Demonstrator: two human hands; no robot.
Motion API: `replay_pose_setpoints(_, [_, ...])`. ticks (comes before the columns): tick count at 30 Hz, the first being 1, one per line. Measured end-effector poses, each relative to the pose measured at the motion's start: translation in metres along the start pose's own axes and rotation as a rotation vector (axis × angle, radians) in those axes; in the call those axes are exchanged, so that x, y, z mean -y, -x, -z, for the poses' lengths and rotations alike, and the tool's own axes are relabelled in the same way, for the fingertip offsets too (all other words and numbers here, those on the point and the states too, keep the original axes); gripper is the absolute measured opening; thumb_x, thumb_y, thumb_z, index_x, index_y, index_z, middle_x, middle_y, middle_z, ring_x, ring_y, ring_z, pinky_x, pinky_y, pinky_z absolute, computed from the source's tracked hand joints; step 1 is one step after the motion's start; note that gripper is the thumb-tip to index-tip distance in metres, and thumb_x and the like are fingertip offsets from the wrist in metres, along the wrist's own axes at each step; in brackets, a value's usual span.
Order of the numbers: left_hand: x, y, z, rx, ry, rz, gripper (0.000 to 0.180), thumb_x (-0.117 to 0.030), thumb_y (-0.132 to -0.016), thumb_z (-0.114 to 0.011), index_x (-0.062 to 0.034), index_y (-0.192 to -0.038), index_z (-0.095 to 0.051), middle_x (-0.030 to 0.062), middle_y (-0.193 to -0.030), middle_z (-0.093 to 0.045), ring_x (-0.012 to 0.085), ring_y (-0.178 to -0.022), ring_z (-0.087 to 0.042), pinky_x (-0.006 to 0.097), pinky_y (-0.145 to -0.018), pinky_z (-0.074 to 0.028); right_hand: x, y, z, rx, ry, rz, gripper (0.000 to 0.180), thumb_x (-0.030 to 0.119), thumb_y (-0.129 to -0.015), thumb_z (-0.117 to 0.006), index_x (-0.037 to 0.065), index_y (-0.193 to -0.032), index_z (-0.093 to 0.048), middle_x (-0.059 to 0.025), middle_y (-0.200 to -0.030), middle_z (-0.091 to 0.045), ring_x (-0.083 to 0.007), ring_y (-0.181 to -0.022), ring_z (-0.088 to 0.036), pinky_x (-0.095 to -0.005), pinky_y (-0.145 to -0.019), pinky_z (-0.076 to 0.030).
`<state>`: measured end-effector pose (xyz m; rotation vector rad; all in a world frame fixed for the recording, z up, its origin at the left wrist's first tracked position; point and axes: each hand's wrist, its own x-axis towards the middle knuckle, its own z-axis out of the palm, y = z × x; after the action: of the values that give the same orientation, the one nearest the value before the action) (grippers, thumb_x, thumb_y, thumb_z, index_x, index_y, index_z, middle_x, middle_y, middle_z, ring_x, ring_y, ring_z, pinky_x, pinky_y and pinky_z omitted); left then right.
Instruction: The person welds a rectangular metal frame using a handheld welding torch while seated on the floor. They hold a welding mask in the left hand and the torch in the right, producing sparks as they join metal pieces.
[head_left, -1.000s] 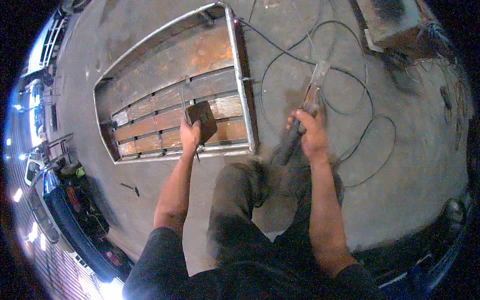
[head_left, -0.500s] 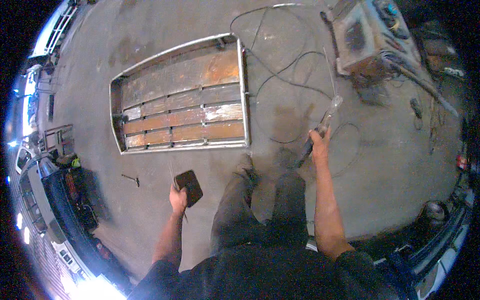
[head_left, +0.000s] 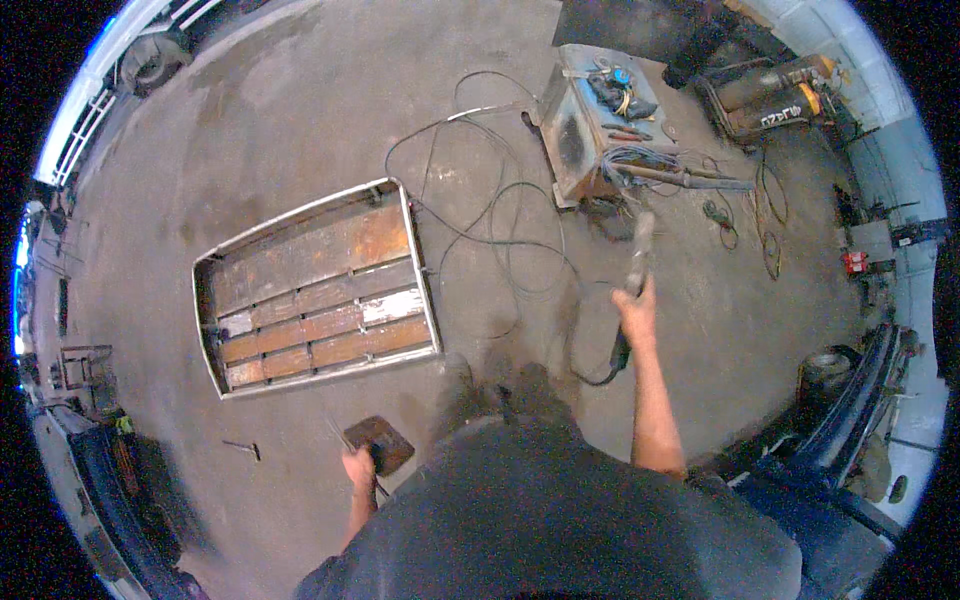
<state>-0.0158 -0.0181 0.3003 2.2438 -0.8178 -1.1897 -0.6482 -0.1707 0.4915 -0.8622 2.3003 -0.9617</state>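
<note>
My right hand (head_left: 637,315) is closed round a welding electrode holder (head_left: 641,255), its jaws pointing away from me and blurred by motion. From the back of its dark handle a black cable (head_left: 592,378) curves down onto the floor. At the lower left, my left hand (head_left: 359,468) grips a brown, rectangular welding hand shield (head_left: 388,447) together with some thin rods (head_left: 339,431) that stick out past the fingers. Ahead of that hand a metal frame (head_left: 424,290) with rusty slats lies on the floor, apart from both hands.
A boxy welding machine (head_left: 570,135) stands ahead to the right, tools and cable on top. Loops of cable (head_left: 505,243) cross the floor between it and the frame. Gas cylinders (head_left: 775,108) lie farther right. A hammer (head_left: 243,448) rests on the floor at left.
The view has swung up and right, so the frame sits lower and farther left. The holder now points toward the welding machine; the rod seen in its jaws before cannot be made out.
</note>
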Motion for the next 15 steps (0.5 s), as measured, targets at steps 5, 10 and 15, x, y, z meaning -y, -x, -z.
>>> replay_pose_setpoints(5, [-0.071, 0.001, -0.006, -0.094, -0.048, -0.13, 0.038, -0.008, -0.075, -0.063, 0.0045, -0.11, -0.061, 0.015, -0.101, -0.069, 0.028, -0.092, -0.065, 0.038, -0.086, -0.049, 0.04, -0.077, 0.065, -0.227, -0.088, 0.218, 0.073, 0.027, -0.077, -0.069, -0.004, -0.138, -0.043, -0.0169, -0.114, -0.061, -0.0272, -0.101, -0.059, -0.037, -0.088, -0.046])
replay_pose_setpoints(10, [-0.099, -0.006, -0.018, -0.179, -0.029, -0.13, 0.038, -0.006, -0.075, -0.063, 0.0041, -0.111, -0.061, 0.0156, -0.103, -0.069, 0.0274, -0.094, -0.065, 0.037, -0.087, -0.049, 0.092, -0.185, 0.107, -0.101, -0.621, 0.057, 0.038, 0.034, -0.082, -0.068, 0.007, -0.104, -0.051, -0.0091, -0.078, -0.055, -0.0213, -0.063, -0.056, -0.0374, -0.057, -0.047])
replay_pose_setpoints(15, [-0.115, -0.008, -0.074, -0.206, 0.161, -0.053, 0.04, -0.005, -0.074, -0.063, 0.0042, -0.114, -0.06, 0.0147, -0.106, -0.068, 0.0266, -0.096, -0.065, 0.037, -0.088, -0.049, 0.123, -0.283, 0.075, 0.131, -1.102, -0.189, 0.041, 0.037, -0.083, -0.065, 0.008, -0.107, -0.048, -0.0137, -0.076, -0.055, -0.0291, -0.063, -0.059, -0.0487, -0.059, -0.051])
